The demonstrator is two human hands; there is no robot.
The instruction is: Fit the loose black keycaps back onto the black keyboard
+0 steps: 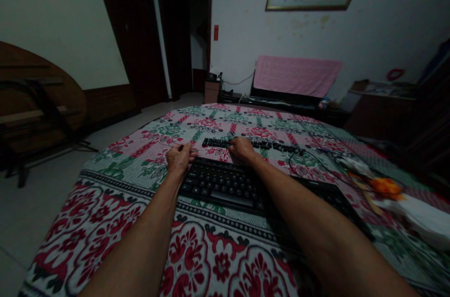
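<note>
A black keyboard (221,184) lies on the flowered cloth, its right part crossed by my right forearm. Beyond it stretches a row of small black pieces that look like loose keycaps (216,143). My left hand (178,157) is closed past the keyboard's far left corner, with a small dark bit showing at its fingers, too small to name. Over the middle of the row, my right hand (242,149) is closed with its fingertips down at the pieces. Whatever it pinches is hidden from me.
The patterned tablecloth (123,203) covers the table. On the right lie a black cable (318,161), an orange item (386,187), a thin wooden-coloured tool (369,201) and white plastic or paper (427,217). A folded round table (38,86) leans at the left wall.
</note>
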